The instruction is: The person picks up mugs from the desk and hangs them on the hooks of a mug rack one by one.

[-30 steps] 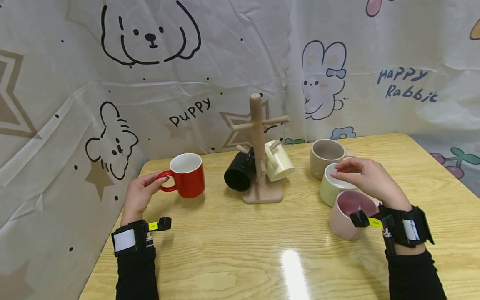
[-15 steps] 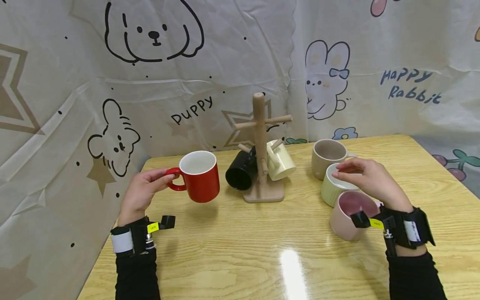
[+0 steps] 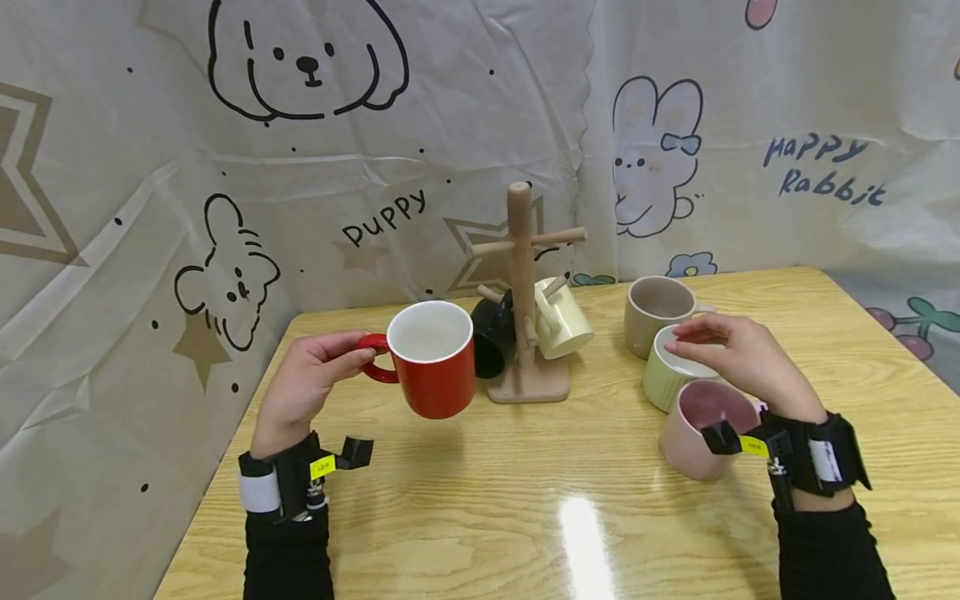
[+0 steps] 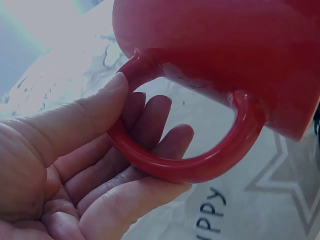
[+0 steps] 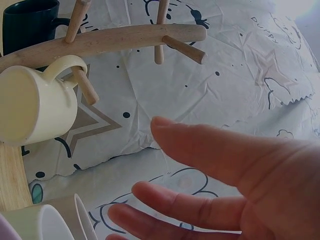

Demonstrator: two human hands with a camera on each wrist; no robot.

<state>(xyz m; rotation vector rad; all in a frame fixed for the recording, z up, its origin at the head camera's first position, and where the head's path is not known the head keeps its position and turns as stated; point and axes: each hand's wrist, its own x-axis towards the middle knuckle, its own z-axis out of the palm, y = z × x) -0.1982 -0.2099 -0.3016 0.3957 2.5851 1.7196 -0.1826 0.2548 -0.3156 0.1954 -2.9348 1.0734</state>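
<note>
Your left hand (image 3: 300, 387) has its fingers pinching the handle (image 4: 185, 171) of the glossy red mug (image 3: 438, 379), upright above the desk (image 3: 480, 533). The mug partly covers the black mug (image 3: 491, 342) by the wooden rack (image 3: 522, 287), where a cream mug (image 3: 567, 329) hangs tilted. Your right hand (image 3: 738, 354), fingers relaxed and holding nothing, overlaps the green mug (image 3: 662, 379), near pink (image 3: 686, 437) and taupe mugs (image 3: 645, 325).

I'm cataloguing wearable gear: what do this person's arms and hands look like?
The left hand and right hand are bare, with black fabric sleeves, black wrist straps bearing white rectangular patches, yellow labels and small black blocks.
</note>
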